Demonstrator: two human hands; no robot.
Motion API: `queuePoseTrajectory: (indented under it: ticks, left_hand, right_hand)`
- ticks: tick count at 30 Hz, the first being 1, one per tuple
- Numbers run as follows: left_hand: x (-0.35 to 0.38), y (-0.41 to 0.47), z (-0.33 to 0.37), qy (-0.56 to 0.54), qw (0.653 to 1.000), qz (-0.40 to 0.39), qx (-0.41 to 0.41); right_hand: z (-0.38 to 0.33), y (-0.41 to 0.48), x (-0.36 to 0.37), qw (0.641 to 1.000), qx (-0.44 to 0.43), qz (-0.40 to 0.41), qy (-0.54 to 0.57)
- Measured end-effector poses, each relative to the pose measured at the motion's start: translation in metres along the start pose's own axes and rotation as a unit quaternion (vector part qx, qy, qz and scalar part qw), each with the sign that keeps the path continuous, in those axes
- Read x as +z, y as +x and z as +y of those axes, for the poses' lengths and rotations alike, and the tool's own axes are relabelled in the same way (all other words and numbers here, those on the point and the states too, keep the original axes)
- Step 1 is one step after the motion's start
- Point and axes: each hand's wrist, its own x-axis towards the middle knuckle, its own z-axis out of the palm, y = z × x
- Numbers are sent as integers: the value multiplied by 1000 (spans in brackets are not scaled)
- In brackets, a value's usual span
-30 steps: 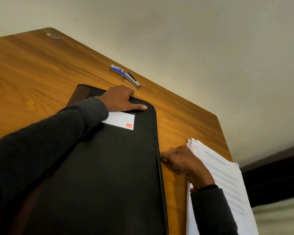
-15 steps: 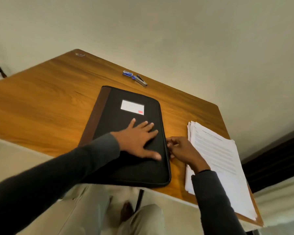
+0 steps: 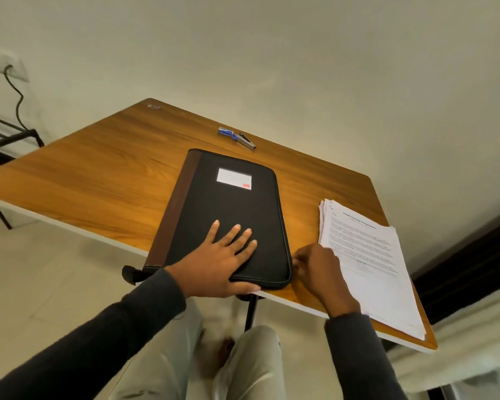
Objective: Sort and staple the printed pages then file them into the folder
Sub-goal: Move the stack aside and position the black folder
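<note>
A black zip folder (image 3: 231, 209) with a brown spine and a white label lies closed on the wooden table (image 3: 98, 174). My left hand (image 3: 220, 261) rests flat on its near end, fingers spread. My right hand (image 3: 318, 269) is at the folder's right edge near the front corner, fingers pinched as if on the zip pull; it is blurred. A stack of printed pages (image 3: 370, 261) lies to the right, partly under my right wrist. A stapler (image 3: 246, 141) and a blue staple box (image 3: 225, 131) sit at the table's far edge.
A pale wall stands behind the table. A socket with a black cable (image 3: 15, 93) is on the left wall above a dark metal rack. My legs show below the table's near edge. A dark band runs along the right.
The view has pulled back and up. My left hand slid from the folder's far end to its near end. My right hand moved down the folder's right edge toward the front corner.
</note>
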Motion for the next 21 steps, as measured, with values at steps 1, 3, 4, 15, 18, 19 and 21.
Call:
queuePoseTrajectory:
  ticks: [1, 3, 4, 15, 18, 19, 21]
  left_hand:
    - [1, 0, 0, -2, 1000, 5, 0]
    - [3, -1, 1, -3, 1000, 15, 3]
    - [4, -3, 1, -1, 1000, 19, 6]
    - [0, -16, 1, 13, 991, 132, 35]
    - [4, -23, 18, 21, 935, 342, 95]
    - [7, -26, 28, 15, 917, 384, 107]
    - [18, -30, 52, 1, 915, 395, 85]
  right_hand:
    - [2, -13, 1, 1000, 5, -5, -2]
    - [2, -37, 5, 1000, 12, -10, 7]
    - [1, -47, 9, 1000, 15, -8, 13]
    - [-16, -88, 27, 990, -20, -31, 137]
    - [-6, -83, 13, 973, 12, -49, 226]
    - [-2, -79, 9, 968, 35, -23, 247]
    - [1, -68, 4, 959, 65, 28, 273]
